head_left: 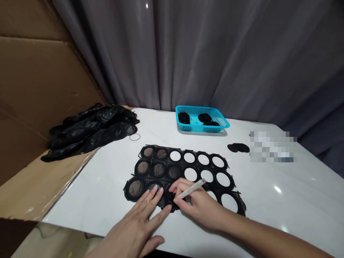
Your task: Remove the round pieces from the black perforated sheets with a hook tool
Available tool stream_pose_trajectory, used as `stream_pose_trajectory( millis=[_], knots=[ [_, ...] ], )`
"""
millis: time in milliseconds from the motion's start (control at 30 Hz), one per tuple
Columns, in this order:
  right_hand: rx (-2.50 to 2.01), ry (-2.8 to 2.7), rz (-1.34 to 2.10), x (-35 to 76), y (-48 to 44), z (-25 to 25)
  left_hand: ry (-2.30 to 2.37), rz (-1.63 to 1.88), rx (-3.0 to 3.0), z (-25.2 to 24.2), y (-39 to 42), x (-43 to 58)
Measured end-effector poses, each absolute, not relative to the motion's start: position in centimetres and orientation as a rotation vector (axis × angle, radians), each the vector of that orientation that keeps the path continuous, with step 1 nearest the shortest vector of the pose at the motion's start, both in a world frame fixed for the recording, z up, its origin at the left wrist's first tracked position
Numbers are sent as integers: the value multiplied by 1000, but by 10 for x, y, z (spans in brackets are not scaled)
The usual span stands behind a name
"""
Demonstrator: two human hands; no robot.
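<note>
We have the black sheet [182, 165] lying flat on the tabletop [271, 204] in the lower middle of the frame, three rows of circles across it. Those toward the left look dark or filmed over; most toward the right show white, apparently the tabletop seen through holes.

Our left hand [141, 219] is spread, its fingertips resting on the sheet's near edge. Our right hand [195, 203] is closed around a slim pale tool [192, 189], with its fingertips down at a dark circle just beside; whether they also pinch the sheet we cannot tell.

We judge the sheet light, thin and floppy, since the black pile [99, 123] at the left of the frame slumps in loose folds. Its slight sheen suggests it could slide on the glossy top. The narrow strips between holes look easiest to stretch or tear, so we would take hold by the broader outer border, supporting both ends.
</note>
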State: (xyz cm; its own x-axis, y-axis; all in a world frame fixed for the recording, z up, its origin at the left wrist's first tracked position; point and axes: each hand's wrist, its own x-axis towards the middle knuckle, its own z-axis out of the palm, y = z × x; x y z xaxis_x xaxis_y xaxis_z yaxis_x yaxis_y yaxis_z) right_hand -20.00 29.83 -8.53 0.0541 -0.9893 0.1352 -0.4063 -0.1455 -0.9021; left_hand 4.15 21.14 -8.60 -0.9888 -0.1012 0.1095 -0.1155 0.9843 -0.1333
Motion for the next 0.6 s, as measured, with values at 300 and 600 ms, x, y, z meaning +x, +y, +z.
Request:
stream_pose_trajectory(
  millis=[300, 600],
  knots=[
    [-1632, 1395, -1096, -198, 296, -86, -3049, 154, 167, -85, 211, 44],
    [-2321, 1488, -925, -181, 310, -102, -3050, 144, 192, -83, 210, 40]
  ],
)
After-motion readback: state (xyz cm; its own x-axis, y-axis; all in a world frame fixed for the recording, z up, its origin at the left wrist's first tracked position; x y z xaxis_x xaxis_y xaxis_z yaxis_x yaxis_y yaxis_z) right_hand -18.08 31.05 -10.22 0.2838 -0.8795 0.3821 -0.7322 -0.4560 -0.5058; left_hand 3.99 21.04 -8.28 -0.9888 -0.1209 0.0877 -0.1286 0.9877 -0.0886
